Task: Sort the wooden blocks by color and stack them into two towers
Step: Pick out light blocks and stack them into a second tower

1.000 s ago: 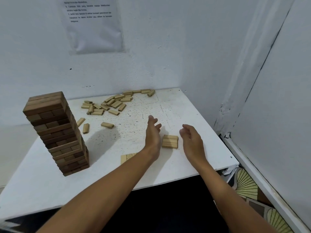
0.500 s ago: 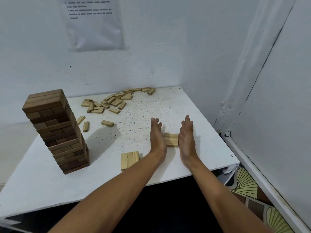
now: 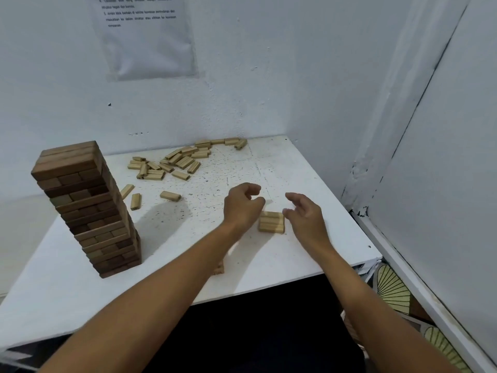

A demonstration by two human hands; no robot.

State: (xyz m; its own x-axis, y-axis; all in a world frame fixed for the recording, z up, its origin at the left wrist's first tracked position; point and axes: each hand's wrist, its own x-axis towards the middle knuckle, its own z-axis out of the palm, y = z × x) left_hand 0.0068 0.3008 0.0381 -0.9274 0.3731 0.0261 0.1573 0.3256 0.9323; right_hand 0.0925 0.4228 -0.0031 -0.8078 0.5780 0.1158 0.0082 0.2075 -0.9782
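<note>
From your head camera, you are looking down at a white table with little dark specks (image 3: 80,286) pushed into a corner of white walls. Your left hand (image 3: 242,208) hangs over the table with its fingers curled in loosely, and it holds nothing. Your right hand (image 3: 306,219) is just beside it, fingers bent and a bit spread, also holding nothing. Between your two hands lies a small flat layer of light wooden blocks set side by side (image 3: 271,222); your hands are very near it, but the picture is blurry there, so you cannot tell if a finger touches it. On the left side of the table stands a tall tower of dark brown wooden blocks (image 3: 86,211), and it leans a little. At the back of the table, near the wall, lies a loose pile of light wooden blocks (image 3: 172,162), with a few more light blocks lying apart between the pile and the tower. One more bit of light wood (image 3: 219,267) peeks out from under your left arm. A sheet of white paper with printed words (image 3: 146,36) is stuck on the wall above.
</note>
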